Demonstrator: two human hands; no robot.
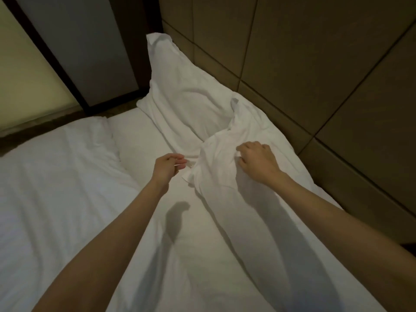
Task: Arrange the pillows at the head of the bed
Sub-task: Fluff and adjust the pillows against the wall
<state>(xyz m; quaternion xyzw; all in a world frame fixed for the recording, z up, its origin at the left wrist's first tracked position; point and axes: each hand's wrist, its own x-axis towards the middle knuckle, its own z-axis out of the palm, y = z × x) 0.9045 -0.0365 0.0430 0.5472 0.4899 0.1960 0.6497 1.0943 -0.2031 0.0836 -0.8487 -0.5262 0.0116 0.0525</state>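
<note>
Hands pinch the near pillow (216, 158): left hand (167, 166) its edge, right hand (256, 161) its top.

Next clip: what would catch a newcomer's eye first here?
Two bare arms reach in from the bottom, the right hand gripping a crumpled white pillow at centre while the left hand pinches its edge. Behind it, a second pillow leans against the brown panelled headboard.

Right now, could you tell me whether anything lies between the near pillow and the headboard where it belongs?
Nothing visible does. The near pillow, gripped by the right hand and pinched by the left hand, already lies along the headboard, its far end overlapping the far pillow propped in the corner.
</note>
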